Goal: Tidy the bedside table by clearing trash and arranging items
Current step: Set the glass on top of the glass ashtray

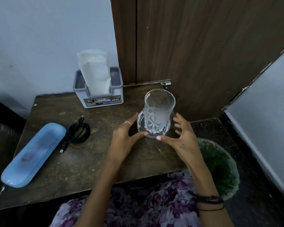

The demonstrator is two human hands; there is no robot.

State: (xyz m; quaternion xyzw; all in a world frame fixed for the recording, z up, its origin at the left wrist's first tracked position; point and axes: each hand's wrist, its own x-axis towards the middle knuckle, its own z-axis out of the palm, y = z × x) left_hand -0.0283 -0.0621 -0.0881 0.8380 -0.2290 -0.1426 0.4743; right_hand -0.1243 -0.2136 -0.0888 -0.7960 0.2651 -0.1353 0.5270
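A clear drinking glass (159,110) stands upright on a clear glass coaster (167,127) at the back right of the dark bedside table (82,164). My left hand (126,136) touches the coaster's left rim with spread fingers, its thumb at the front edge. My right hand (182,136) hovers at the coaster's right side, fingers spread and slightly blurred, thumb tip touching the front rim. Neither hand holds anything.
A grey tissue holder (98,94) with white napkins stands at the back. A coiled black cable (77,133) and a blue case (34,154) lie at the left. A green-lined bin (220,164) stands on the floor at right, below the wooden door (203,46).
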